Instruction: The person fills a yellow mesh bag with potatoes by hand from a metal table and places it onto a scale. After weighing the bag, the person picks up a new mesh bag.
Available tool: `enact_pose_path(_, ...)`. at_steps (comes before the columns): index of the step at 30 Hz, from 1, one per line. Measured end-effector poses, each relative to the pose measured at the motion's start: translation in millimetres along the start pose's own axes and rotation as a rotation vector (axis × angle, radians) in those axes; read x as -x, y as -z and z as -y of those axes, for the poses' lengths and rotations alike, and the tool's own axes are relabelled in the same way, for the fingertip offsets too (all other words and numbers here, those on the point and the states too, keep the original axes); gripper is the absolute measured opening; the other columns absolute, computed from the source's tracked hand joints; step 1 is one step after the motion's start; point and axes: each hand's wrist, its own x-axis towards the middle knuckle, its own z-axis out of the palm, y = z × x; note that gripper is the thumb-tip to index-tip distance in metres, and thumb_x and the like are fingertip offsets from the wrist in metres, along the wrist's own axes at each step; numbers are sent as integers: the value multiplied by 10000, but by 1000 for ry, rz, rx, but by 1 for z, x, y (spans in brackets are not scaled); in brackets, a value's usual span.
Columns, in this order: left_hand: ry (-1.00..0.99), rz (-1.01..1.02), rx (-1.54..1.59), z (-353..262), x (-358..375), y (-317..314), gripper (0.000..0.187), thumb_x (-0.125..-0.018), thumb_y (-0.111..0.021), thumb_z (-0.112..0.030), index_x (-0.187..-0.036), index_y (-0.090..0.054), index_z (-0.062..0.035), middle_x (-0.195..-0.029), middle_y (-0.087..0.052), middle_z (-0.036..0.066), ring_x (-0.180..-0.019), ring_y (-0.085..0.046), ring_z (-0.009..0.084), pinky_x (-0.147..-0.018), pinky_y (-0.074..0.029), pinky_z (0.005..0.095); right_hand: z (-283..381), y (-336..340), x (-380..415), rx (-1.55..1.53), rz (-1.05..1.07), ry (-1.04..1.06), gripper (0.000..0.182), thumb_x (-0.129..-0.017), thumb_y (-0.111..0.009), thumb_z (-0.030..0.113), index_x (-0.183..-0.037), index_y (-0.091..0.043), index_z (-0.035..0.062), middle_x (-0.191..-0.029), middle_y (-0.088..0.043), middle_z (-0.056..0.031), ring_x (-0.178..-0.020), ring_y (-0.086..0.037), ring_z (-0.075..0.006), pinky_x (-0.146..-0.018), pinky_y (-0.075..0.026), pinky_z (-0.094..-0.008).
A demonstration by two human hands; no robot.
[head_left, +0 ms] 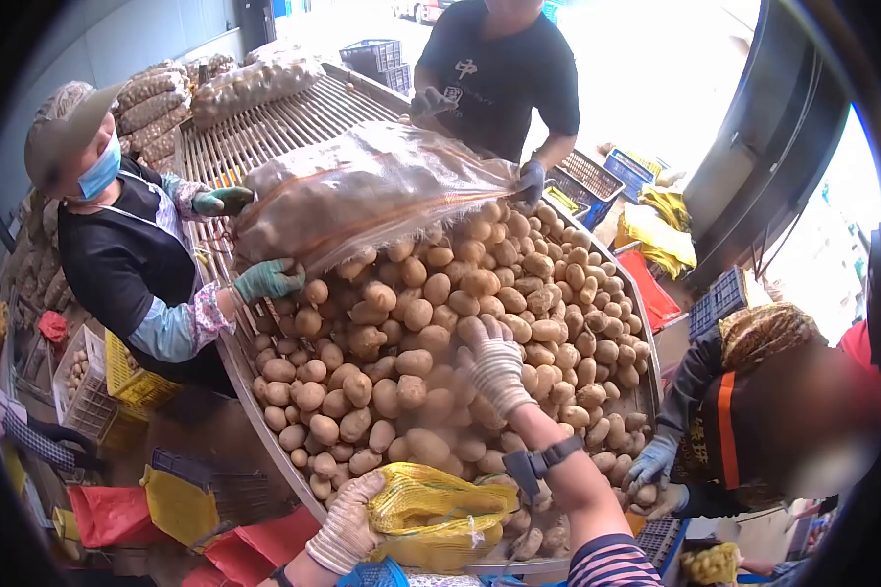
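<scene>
A large heap of potatoes (416, 313) covers the slatted sorting table in front of me. My left hand (350, 523), in a pale knitted glove, grips the rim of a yellow mesh bag (436, 509) at the table's near edge. The bag's mouth gapes toward the heap. My right hand (494, 367), gloved and with a dark band on the wrist, reaches over the middle of the heap. Its fingers are stretched out on the potatoes, with none clearly held.
Opposite, two people handle a big translucent sack (362, 191) lying across the heap. At the right, another person's blue-gloved hand (653, 460) is among potatoes. Crates (147, 377) and red bags (117, 514) stand at the lower left. Filled sacks (152, 108) are stacked behind.
</scene>
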Motion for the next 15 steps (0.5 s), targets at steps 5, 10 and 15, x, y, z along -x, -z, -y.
enact_pose_path(5,-25,-78,-46,-1,0,10,300,-930,-558,-210,-1147,-566,-3,-1077,-653,155,-988,-647,288,-863,-547,464,-34,-35,-28,233,134,-19,528,-813,-658,219,-1280,-480,51,-1095,-600,-130,-1024,-570,-280,-866,-490,-390)
enact_pose_path(10,-22,-27,-58,9,-4,12,350,-951,-510,-207,-1228,-512,7,-1164,-616,168,-1053,-623,296,-924,-512,482,-53,-7,25,-1373,21,-405,429,-921,-546,403,-1175,-543,57,-992,-623,-60,-841,-623,-170,-642,-526,-291)
enact_pose_path(15,39,53,-53,27,-3,-7,416,-963,-488,-219,-1304,-431,13,-1263,-535,197,-1172,-537,344,-1012,-432,541,-6,67,92,-1955,101,-797,538,-895,-491,587,-1086,-577,92,-921,-634,-45,-787,-638,-196,-625,-511,-329)
